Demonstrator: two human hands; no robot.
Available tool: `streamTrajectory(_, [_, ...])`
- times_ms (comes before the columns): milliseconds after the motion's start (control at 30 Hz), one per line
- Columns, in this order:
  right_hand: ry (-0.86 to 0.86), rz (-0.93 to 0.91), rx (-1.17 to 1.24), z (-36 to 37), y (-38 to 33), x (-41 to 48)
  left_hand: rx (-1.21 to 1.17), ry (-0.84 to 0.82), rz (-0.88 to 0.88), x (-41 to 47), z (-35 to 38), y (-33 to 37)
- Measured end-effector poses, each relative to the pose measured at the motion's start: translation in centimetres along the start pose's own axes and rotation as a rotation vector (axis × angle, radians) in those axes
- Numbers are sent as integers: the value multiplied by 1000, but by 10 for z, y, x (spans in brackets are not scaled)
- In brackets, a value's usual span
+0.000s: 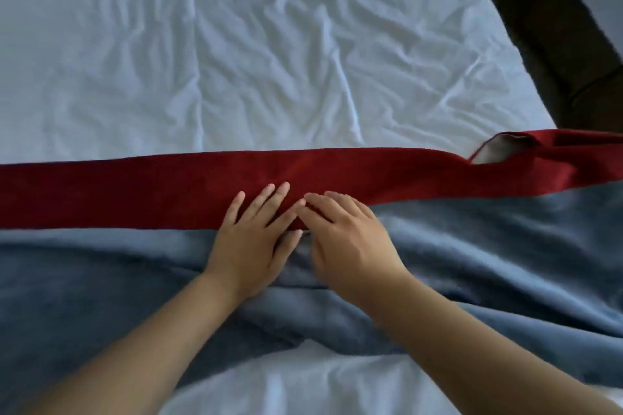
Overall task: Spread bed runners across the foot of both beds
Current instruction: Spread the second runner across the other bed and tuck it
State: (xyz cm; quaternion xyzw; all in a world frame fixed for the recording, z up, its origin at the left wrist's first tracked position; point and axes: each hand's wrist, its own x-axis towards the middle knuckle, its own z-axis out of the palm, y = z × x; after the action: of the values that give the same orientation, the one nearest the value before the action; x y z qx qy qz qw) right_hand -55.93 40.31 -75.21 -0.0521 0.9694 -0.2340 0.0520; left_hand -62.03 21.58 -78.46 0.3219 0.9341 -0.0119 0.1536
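While flat on plush red runner (135, 192), left hand (251, 239), right hand (347, 239), both grips wide.

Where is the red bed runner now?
In the head view, the red bed runner lies from left to right between the white sheet and the blue blanket; the left hand and right hand touch its near edge.

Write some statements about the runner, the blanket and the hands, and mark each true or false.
1. The runner lies across the sheet. True.
2. Both hands grip the runner in fists. False: the left hand and the right hand lie open, fingers straight on it.
3. The blanket lies nearer the person than the runner. True.
4. The runner's right end lies flat. False: a corner is turned over, showing a pale underside.
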Motion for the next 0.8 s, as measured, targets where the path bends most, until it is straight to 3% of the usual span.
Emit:
streamTrajectory(200, [-147,-85,-50,59,-100,60,-44,24,-193,-70,18,-124])
streamTrajectory(800, [-170,-169,-51,180,-357,204,-48,131,-316,-194,27,-415])
